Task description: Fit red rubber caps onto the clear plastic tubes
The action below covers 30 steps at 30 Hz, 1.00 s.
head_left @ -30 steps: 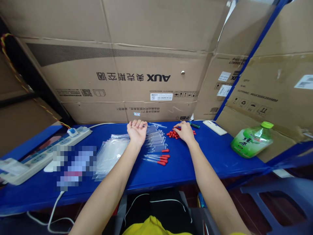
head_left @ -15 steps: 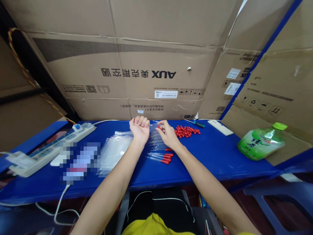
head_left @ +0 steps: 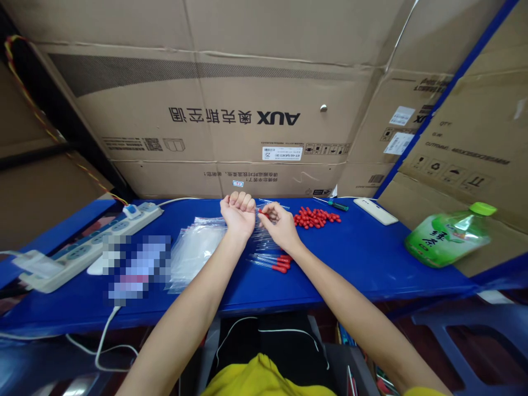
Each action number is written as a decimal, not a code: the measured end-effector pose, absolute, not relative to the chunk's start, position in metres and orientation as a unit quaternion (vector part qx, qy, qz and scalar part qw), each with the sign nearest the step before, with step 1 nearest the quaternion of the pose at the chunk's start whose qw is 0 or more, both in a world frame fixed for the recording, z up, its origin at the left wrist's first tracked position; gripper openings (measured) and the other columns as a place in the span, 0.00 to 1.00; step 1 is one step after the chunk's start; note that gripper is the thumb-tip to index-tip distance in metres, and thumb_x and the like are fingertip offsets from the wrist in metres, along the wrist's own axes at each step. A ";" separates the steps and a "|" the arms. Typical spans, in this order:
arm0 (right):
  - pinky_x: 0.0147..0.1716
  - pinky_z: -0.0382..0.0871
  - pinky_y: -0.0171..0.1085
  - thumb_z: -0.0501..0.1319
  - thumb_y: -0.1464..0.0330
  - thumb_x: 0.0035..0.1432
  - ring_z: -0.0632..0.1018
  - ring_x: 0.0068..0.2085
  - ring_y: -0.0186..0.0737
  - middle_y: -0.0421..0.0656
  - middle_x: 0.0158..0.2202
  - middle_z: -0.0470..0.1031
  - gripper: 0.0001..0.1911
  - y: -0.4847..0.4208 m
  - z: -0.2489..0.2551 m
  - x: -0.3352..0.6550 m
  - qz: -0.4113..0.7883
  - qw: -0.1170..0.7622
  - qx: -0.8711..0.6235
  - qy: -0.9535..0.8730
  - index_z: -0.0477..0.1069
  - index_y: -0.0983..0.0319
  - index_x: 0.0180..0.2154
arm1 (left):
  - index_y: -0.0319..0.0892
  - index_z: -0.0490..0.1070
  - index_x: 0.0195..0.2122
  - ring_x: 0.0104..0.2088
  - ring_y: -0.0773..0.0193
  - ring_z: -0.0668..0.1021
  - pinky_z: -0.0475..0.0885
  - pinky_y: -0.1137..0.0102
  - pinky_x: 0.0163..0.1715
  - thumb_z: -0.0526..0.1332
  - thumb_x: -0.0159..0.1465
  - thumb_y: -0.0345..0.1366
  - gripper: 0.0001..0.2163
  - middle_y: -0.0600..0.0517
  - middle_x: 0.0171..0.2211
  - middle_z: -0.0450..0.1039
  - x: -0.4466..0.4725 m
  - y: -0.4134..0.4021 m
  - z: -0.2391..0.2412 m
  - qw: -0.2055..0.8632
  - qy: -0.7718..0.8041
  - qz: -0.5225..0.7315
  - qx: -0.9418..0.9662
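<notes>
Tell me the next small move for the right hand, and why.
Probably ease the red bulb squarely onto the clear tube that seems to show beside the curled left hand: the right hand pinches the bulb close to that spot, and red-capped tubes lie nearby.

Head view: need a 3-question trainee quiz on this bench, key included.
1. Multiple choice: which lies nearest the loose red bulbs? A) power strip B) screwdriver C) bottle
2. True or false: from the wearer's viewpoint, the clear bags lie left of the red-capped tubes.
3. Short answer: whose grip is on a single red bulb, the left or the right hand's?

Key: 1. B; 2. true; 3. the right hand's.
</notes>
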State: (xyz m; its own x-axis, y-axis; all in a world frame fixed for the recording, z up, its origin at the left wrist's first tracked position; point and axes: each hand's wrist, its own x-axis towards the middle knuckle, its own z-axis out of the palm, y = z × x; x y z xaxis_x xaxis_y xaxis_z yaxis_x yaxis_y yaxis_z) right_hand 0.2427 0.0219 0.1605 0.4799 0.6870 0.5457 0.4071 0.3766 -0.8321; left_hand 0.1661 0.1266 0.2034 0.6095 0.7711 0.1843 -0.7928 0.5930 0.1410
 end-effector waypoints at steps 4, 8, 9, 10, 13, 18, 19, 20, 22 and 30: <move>0.40 0.79 0.39 0.67 0.59 0.60 0.83 0.34 0.39 0.40 0.33 0.78 0.11 0.023 0.159 0.244 0.151 0.701 -0.509 -0.476 0.69 0.58 0.37 | 0.44 0.40 0.24 0.16 0.72 0.52 0.50 0.72 0.17 0.43 0.74 0.35 0.19 0.59 0.18 0.39 0.165 0.125 0.204 0.888 -0.046 0.443 0.113; 0.41 0.81 0.41 0.71 0.58 0.56 0.84 0.35 0.41 0.39 0.33 0.80 0.15 0.025 0.156 0.244 0.170 0.732 -0.493 -0.439 0.69 0.57 0.37 | 0.44 0.39 0.24 0.16 0.71 0.51 0.49 0.72 0.17 0.43 0.73 0.35 0.19 0.59 0.19 0.39 0.166 0.122 0.205 0.885 -0.041 0.445 0.127; 0.41 0.81 0.41 0.71 0.58 0.56 0.84 0.35 0.41 0.39 0.34 0.80 0.15 0.025 0.155 0.244 0.170 0.734 -0.492 -0.436 0.70 0.57 0.37 | 0.44 0.39 0.24 0.16 0.71 0.51 0.49 0.72 0.17 0.44 0.73 0.35 0.19 0.59 0.19 0.39 0.166 0.122 0.206 0.884 -0.041 0.447 0.129; 0.41 0.82 0.41 0.71 0.57 0.55 0.84 0.35 0.41 0.39 0.34 0.81 0.15 0.026 0.155 0.244 0.169 0.735 -0.492 -0.435 0.71 0.57 0.37 | 0.44 0.39 0.24 0.16 0.71 0.51 0.49 0.72 0.17 0.44 0.73 0.35 0.19 0.59 0.19 0.39 0.166 0.121 0.206 0.883 -0.041 0.450 0.129; 0.42 0.82 0.41 0.72 0.58 0.55 0.84 0.36 0.41 0.40 0.36 0.81 0.15 0.026 0.153 0.244 0.167 0.734 -0.491 -0.439 0.73 0.58 0.38 | 0.44 0.39 0.24 0.16 0.71 0.50 0.49 0.72 0.17 0.44 0.73 0.36 0.19 0.59 0.19 0.39 0.166 0.121 0.207 0.881 -0.037 0.454 0.131; 0.43 0.82 0.41 0.72 0.58 0.55 0.85 0.37 0.41 0.41 0.37 0.82 0.15 0.025 0.153 0.242 0.151 0.734 -0.496 -0.438 0.74 0.58 0.38 | 0.44 0.39 0.24 0.16 0.71 0.50 0.49 0.72 0.16 0.44 0.73 0.35 0.19 0.59 0.18 0.39 0.165 0.120 0.207 0.880 -0.042 0.453 0.132; 0.43 0.82 0.41 0.71 0.58 0.55 0.85 0.37 0.42 0.41 0.37 0.82 0.14 0.025 0.154 0.241 0.148 0.734 -0.497 -0.438 0.74 0.58 0.38 | 0.44 0.39 0.24 0.16 0.71 0.50 0.48 0.72 0.16 0.44 0.73 0.35 0.19 0.59 0.18 0.39 0.166 0.120 0.208 0.880 -0.040 0.455 0.133; 0.43 0.82 0.41 0.71 0.58 0.56 0.85 0.38 0.42 0.41 0.37 0.82 0.14 0.024 0.154 0.241 0.145 0.735 -0.497 -0.438 0.74 0.58 0.38 | 0.44 0.39 0.24 0.16 0.71 0.50 0.48 0.72 0.16 0.45 0.73 0.35 0.19 0.59 0.18 0.39 0.166 0.119 0.208 0.878 -0.035 0.458 0.135; 0.44 0.82 0.42 0.70 0.59 0.56 0.85 0.38 0.42 0.41 0.37 0.82 0.13 0.024 0.155 0.239 0.142 0.735 -0.497 -0.439 0.73 0.58 0.38 | 0.44 0.39 0.24 0.16 0.71 0.49 0.48 0.72 0.16 0.45 0.73 0.35 0.19 0.59 0.18 0.38 0.166 0.119 0.209 0.873 -0.017 0.465 0.143; 0.46 0.82 0.43 0.69 0.59 0.58 0.86 0.39 0.44 0.42 0.37 0.82 0.12 0.021 0.158 0.236 0.113 0.725 -0.521 -0.436 0.73 0.58 0.38 | 0.44 0.41 0.22 0.15 0.72 0.50 0.47 0.71 0.16 0.47 0.72 0.37 0.20 0.59 0.18 0.39 0.167 0.120 0.208 0.862 -0.019 0.480 0.160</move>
State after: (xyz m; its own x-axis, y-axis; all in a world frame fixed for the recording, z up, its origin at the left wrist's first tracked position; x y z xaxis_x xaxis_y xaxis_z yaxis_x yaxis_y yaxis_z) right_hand 0.2364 0.0215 0.1576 0.5935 0.6192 0.5141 0.2905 0.4309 -0.8544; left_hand 0.1670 0.1200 0.2076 0.5384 0.8219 0.1859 -0.8340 0.4881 0.2573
